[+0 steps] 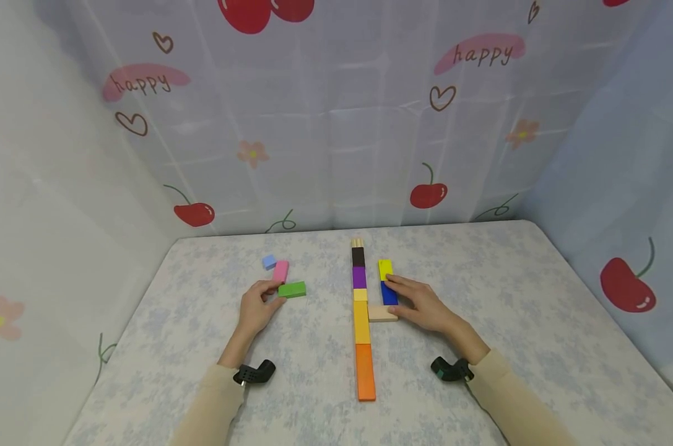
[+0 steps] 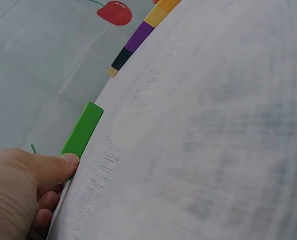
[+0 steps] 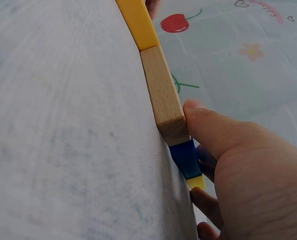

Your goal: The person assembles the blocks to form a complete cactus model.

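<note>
At the left of the table, my left hand (image 1: 256, 308) pinches the near end of a green block (image 1: 293, 289) between thumb and fingers. A pink block (image 1: 281, 271) lies just beyond it, beside a small light-blue block (image 1: 269, 262). My right hand (image 1: 425, 305) rests against blocks right of the centre row. Its thumb touches the end of a plain wooden block (image 3: 163, 90), and its fingertips lie along a dark-blue block (image 1: 389, 293) and a yellow block (image 1: 385, 269). These two stand end to end, with the wooden block across their near end.
A long straight row runs up the table's middle: an orange block (image 1: 365, 371), an amber block (image 1: 361, 322), a light-yellow block (image 1: 360, 294), a purple block (image 1: 359, 277), a black block (image 1: 358, 256) and pale sticks (image 1: 357, 243). A printed curtain (image 1: 336, 124) hangs behind.
</note>
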Motion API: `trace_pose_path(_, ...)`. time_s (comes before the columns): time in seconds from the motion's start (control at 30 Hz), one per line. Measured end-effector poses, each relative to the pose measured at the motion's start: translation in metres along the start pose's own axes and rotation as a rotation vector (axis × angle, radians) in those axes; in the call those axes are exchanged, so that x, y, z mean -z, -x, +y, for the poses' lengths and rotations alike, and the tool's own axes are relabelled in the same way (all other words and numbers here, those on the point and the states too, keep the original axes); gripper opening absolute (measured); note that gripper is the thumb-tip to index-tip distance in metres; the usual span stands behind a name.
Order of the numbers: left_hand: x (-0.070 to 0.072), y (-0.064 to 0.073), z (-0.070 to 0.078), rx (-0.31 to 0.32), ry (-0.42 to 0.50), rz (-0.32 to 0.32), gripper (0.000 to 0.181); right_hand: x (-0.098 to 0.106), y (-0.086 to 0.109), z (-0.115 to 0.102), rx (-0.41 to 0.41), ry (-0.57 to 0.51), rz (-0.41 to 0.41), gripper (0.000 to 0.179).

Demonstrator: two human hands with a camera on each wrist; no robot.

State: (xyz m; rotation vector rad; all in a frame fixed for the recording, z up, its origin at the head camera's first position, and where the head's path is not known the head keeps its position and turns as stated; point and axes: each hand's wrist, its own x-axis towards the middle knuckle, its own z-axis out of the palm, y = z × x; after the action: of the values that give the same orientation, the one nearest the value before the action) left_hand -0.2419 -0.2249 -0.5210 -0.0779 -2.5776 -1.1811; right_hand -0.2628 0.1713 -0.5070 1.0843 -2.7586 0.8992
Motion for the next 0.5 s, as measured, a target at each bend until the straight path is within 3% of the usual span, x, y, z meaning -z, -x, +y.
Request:
trace_pose_path(0.2, 0.0011, 0.0008, 0.0017, -0.002, -0.001, -0.007, 0.036, -0.0001, 0.0003, -0.0005, 0.003, -0.004, 0.007, 0.059)
trace_pose_path(0.5, -0.0005, -0.0025, 0.0083, 0.007, 0.066, -0.003, 0.036, 0.0006, 0.0000, -0.0001, -0.023, -0.020, -0.019, 0.060)
